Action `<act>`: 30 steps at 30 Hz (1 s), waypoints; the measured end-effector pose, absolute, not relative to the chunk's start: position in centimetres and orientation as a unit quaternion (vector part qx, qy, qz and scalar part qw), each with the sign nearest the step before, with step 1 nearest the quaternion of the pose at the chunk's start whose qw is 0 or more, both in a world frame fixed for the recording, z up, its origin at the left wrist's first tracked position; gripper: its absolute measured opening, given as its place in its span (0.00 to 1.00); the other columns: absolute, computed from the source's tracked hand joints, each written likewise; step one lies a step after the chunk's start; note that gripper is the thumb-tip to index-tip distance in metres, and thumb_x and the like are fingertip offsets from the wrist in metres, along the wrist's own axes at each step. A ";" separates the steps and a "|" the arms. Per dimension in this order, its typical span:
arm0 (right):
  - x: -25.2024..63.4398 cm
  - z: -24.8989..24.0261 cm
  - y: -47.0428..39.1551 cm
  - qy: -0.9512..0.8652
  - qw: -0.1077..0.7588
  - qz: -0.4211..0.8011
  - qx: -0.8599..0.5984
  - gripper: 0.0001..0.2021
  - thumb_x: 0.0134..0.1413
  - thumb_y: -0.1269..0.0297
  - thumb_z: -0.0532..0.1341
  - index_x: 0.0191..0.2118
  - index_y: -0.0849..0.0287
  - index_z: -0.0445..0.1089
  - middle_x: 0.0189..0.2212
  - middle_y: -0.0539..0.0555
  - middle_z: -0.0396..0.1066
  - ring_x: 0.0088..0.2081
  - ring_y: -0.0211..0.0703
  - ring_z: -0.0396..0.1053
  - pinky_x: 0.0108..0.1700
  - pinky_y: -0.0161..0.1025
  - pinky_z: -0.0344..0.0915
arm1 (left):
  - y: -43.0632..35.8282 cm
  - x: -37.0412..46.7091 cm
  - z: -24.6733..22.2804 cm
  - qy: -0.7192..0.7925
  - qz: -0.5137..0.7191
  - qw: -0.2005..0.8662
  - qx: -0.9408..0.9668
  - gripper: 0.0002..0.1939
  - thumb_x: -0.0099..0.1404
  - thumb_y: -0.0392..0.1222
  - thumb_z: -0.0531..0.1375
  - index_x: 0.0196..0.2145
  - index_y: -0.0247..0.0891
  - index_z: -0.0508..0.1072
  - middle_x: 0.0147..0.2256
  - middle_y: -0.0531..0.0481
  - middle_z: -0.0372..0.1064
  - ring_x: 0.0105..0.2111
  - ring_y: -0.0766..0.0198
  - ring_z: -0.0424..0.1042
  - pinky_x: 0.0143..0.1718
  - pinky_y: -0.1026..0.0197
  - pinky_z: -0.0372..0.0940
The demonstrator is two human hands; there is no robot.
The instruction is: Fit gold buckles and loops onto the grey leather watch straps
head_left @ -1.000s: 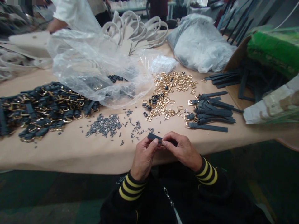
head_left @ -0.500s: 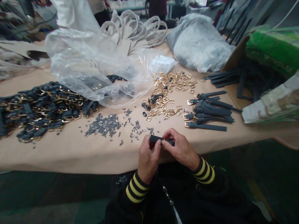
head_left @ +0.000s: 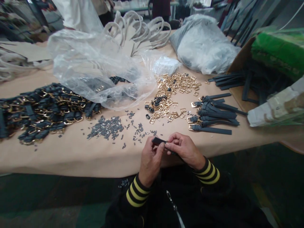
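Observation:
A dark strap [head_left: 157, 140] is held between both hands just over the table's front edge. My left hand [head_left: 151, 160] is closed round its left end, thumb on top. My right hand [head_left: 184, 147] pinches the strap close to the left fingertips, covering most of its right part; a small glint there is too small to make out. Beyond the hands lie loose gold buckles [head_left: 163, 112] and small dark pieces [head_left: 106, 128]. To their right is a pile of dark straps with gold buckles [head_left: 211, 114].
Many buckled straps [head_left: 45, 110] are heaped at the left, partly under a clear plastic bag [head_left: 95, 63]. A full plastic bag [head_left: 206, 47] and pale looped handles [head_left: 140, 28] stand at the back. At right are a box of dark straps [head_left: 254, 82] and a person's white clothing [head_left: 78, 15] shows far left.
My right hand has shifted slightly right and its fingers have changed position on the strap, hiding more of its right end. My left hand stays nearly still.

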State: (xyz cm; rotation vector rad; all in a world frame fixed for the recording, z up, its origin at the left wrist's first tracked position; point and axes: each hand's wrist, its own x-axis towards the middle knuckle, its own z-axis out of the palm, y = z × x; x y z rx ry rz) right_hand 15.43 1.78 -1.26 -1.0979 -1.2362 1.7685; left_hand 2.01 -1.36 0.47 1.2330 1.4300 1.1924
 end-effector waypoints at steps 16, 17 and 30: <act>15.9 1.7 1.7 -0.694 0.252 0.521 -0.428 0.04 0.50 0.67 0.59 0.31 0.61 0.65 0.25 0.49 0.69 0.29 0.36 0.66 0.32 0.32 0.60 | -1.8 -0.3 -0.8 0.396 0.421 0.798 0.169 0.14 0.50 0.39 0.66 0.34 0.35 0.67 0.26 0.52 0.65 0.24 0.72 0.64 0.26 0.70 0.60; 16.0 1.8 1.7 -0.703 0.243 0.519 -0.420 0.04 0.50 0.66 0.59 0.31 0.61 0.65 0.25 0.49 0.69 0.29 0.36 0.66 0.32 0.32 0.60 | -1.8 -0.4 -0.9 0.390 0.406 0.808 0.173 0.14 0.50 0.39 0.65 0.34 0.35 0.67 0.25 0.52 0.65 0.24 0.73 0.64 0.26 0.70 0.60; 15.8 1.3 3.0 -0.668 0.161 0.615 -0.386 0.10 0.53 0.60 0.56 0.32 0.63 0.66 0.23 0.51 0.68 0.23 0.33 0.65 0.25 0.30 0.61 | -0.6 -2.0 -0.7 0.394 0.392 0.762 0.333 0.12 0.53 0.43 0.63 0.27 0.35 0.64 0.25 0.52 0.65 0.24 0.70 0.64 0.28 0.66 0.59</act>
